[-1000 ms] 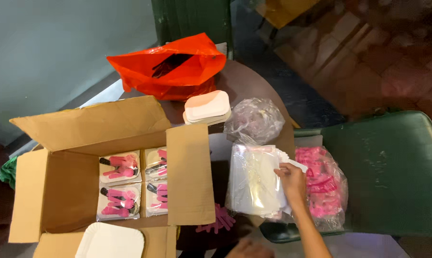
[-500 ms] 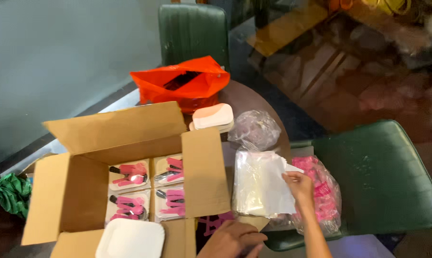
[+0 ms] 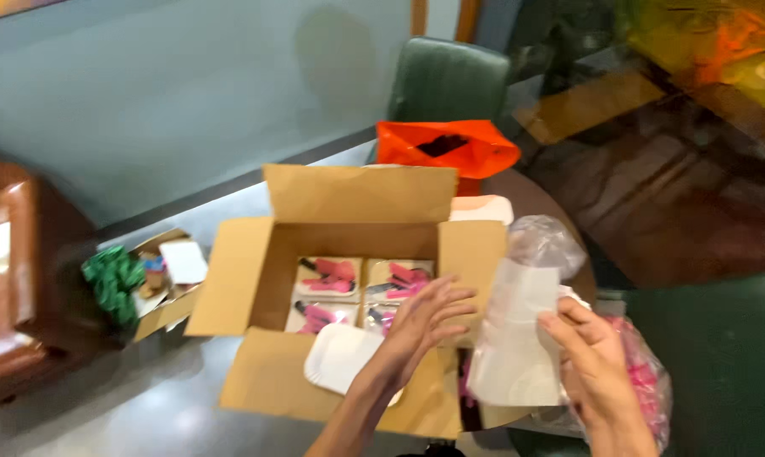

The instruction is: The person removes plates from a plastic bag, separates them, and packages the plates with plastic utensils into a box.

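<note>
While our right hand [image 3: 598, 360] pinches a clear plastic bag [image 3: 518, 338] just right of the open cardboard box [image 3: 349, 288], our left hand [image 3: 425, 317] hovers with fingers spread, holding nothing, over the box's right flap. Pink packaged items [image 3: 327, 275] fill the box; a white tray [image 3: 340, 355] lies on its near flap.

I see my left hand [image 3: 425, 317] spread open over the cardboard box [image 3: 357, 296], just above the white tray [image 3: 340, 355] on its front flap. My right hand [image 3: 594, 355] pinches a clear bag [image 3: 518, 338] beside the box, which holds pink packets [image 3: 330, 275].
</note>
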